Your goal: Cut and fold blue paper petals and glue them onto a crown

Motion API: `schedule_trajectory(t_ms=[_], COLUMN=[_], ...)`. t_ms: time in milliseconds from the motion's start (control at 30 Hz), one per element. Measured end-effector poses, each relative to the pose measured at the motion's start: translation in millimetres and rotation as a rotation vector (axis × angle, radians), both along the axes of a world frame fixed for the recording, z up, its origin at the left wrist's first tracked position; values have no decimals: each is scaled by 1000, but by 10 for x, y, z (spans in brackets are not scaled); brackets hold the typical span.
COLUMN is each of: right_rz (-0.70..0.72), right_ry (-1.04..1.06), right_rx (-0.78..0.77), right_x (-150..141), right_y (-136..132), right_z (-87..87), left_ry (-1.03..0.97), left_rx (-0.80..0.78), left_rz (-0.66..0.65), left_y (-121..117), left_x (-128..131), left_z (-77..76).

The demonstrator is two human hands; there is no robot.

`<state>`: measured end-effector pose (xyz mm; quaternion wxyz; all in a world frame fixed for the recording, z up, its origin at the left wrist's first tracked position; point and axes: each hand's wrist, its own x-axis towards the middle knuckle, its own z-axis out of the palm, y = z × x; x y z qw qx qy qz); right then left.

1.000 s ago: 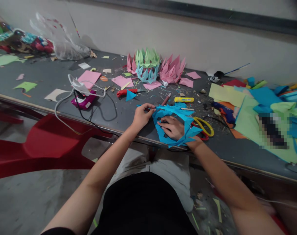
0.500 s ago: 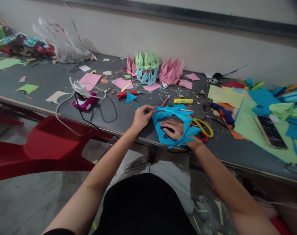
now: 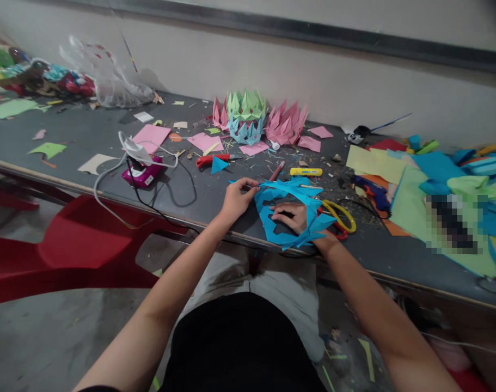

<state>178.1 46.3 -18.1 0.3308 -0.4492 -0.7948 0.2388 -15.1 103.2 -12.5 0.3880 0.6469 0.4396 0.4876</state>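
Note:
A ring of folded blue paper points, a paper crown (image 3: 278,239), stands at the table's front edge. My left hand (image 3: 236,202) pinches its far left side between thumb and fingertips. Through the ring reaches my right hand (image 3: 294,215), its forearm passing under the crown's right side. The right fingers and thumb are apart, pointing left, with nothing seen between them. Just right of the crown lie scissors with yellow and red handles (image 3: 346,218), partly hidden by it. Behind it are a yellow glue stick (image 3: 306,171) and a loose blue paper triangle (image 3: 219,164) beside a red-handled cutter (image 3: 207,160).
Finished-looking pink (image 3: 286,124), green (image 3: 246,105) and light blue paper crowns (image 3: 248,130) stand by the wall. A purple power strip (image 3: 147,173) with cables sits left. At right are a blue glue gun (image 3: 372,190) and paper sheets (image 3: 411,212). A red chair (image 3: 80,234) stands front left.
My right hand's fingers have shifted slightly inside the blue crown, and the thumb has spread from them. The left hand keeps its pinch at the same place. The view has tipped up slightly.

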Motion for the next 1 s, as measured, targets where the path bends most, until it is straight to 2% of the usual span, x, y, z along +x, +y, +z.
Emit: schedule_trajectory(t_ms=[233,500,567,667,767,867,933,1000], right_rz=[-56,-222,-280,-360,-489,-420,-357,-354], right_ry=[47,76,26,-78,-289,-491,-544,-562], right_rx=[-7,91,135,211,242,154,85,59], right_x=[1,42,117,350,646,852,903,898], right_y=[4,38,61,181,379,539,578,559], right_z=[65,-103,-68,79,207,217,190,178], left_ry=[-14,0,-1,-2,-5,-12,-13,-11], left_rx=[-17,-25,-27,-24,-23,-23,-20,-16], left_rz=[2,5,7,6,3,9,11,11], left_y=[-23,-35,-32,-25,-23,-28,-29,-26], left_x=[-1,-6,-8,-7,-2,0,0,-1], left_z=[38,70,59,36,26,37,42,35])
